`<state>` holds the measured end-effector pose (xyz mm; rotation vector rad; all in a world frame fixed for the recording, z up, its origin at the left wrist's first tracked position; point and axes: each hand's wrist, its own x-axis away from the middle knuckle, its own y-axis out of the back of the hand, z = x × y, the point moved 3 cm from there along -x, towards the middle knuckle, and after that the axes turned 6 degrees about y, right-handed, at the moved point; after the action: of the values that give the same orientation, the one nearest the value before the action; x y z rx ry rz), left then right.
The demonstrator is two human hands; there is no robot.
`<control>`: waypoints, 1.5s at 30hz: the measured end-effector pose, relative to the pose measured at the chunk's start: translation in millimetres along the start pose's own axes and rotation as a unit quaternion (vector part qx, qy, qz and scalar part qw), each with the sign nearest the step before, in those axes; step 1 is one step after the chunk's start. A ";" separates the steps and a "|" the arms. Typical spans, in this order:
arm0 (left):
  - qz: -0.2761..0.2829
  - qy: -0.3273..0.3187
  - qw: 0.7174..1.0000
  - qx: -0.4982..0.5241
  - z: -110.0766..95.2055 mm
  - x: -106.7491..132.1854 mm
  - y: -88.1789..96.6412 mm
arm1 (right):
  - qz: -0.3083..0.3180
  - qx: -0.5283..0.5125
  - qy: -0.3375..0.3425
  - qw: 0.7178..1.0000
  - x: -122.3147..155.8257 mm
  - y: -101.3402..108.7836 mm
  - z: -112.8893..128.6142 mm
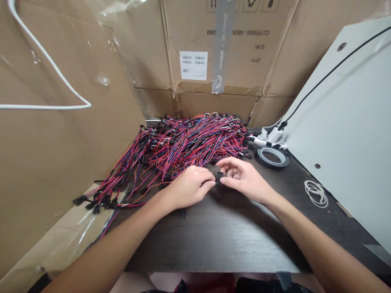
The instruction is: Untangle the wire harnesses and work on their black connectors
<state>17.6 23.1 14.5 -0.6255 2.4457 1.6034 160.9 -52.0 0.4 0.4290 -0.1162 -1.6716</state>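
My left hand (190,186) and my right hand (242,178) meet at the middle of a dark wooden table (232,240). Both pinch a small black connector (218,178) between their fingertips. Just behind the hands lies a large heap of red, blue and black wire harnesses (195,140), each ending in black connectors. A strand of that heap trails off to the left table edge, where more black connectors (94,201) lie.
A roll of black tape (272,156) and a white tape holder (270,138) sit at the back right. White rubber bands (316,192) lie near a leaning white panel (351,134). Cardboard boxes (214,53) wall in the back and left.
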 end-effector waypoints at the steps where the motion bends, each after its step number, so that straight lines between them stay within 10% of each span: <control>1: -0.009 0.004 1.000 0.004 0.3 -0.3 0.7 | -0.008 -0.005 -0.002 1.000 -0.2 1.2 0.3; 25: -0.051 0.041 0.997 0.040 0.3 -1.8 3.7 | 0.016 -0.013 -0.062 0.998 1.4 -2.3 -1.8; 34: -0.028 0.195 0.966 0.170 6.3 -5.0 6.1 | -0.009 -0.037 -0.023 0.999 0.6 -1.2 2.4; 45: -0.012 0.222 0.951 0.216 3.6 -5.6 6.2 | -0.016 -0.057 -0.015 0.998 3.5 -4.3 5.5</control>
<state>19.6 29.9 20.2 -1.0134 2.9528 0.9287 154.7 -55.7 3.4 0.3206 -0.0358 -1.7077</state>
